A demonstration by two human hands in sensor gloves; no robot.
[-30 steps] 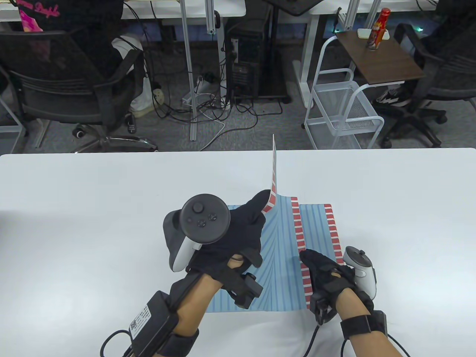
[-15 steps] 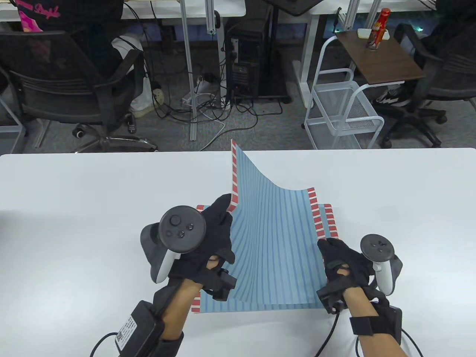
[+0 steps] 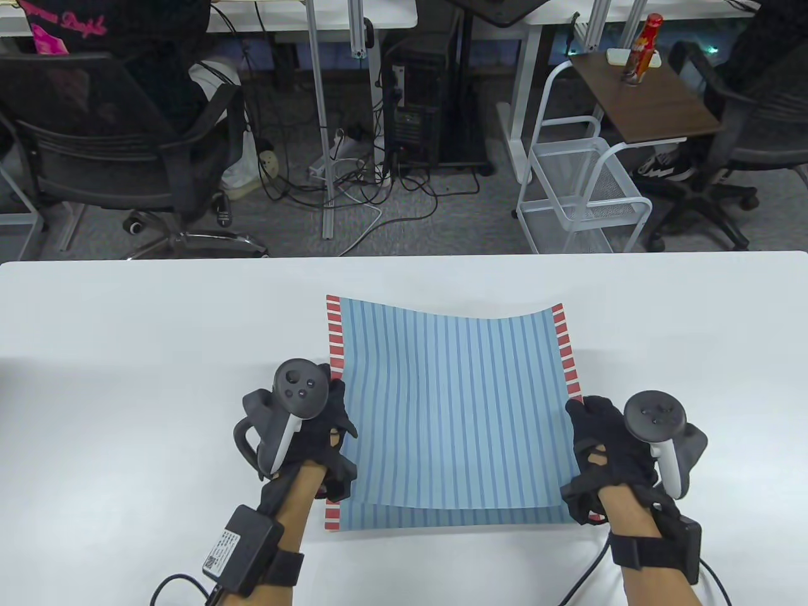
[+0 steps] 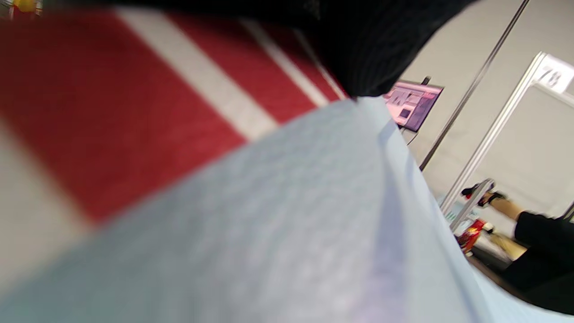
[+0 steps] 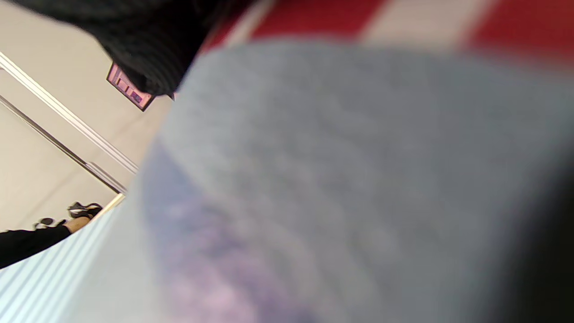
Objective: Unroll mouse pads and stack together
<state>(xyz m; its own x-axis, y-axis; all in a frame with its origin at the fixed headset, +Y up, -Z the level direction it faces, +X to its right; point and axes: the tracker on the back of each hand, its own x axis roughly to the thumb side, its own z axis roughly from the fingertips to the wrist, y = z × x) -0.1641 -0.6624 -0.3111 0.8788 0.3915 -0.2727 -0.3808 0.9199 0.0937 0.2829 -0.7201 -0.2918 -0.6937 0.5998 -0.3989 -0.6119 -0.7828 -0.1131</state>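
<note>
White table point(image 3: 126, 328), office chairs point(image 3: 120, 151) behind

We're in an office/lab: mesh office chairs point(image 3: 120, 145), PC tower point(image 3: 420, 107), floor cables point(image 3: 353, 189), white desks point(image 3: 391, 303)

Bright, even light; blurred wrist views

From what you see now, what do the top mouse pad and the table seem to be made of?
Top pad: probably soft cloth over thin foam or rubber, matte. It sags between the left hand and right hand, its far edge curves, and the left wrist view shows a fine woven grain.

Table: hard, smooth white top, perhaps laminate, with only a faint sheen.
</note>
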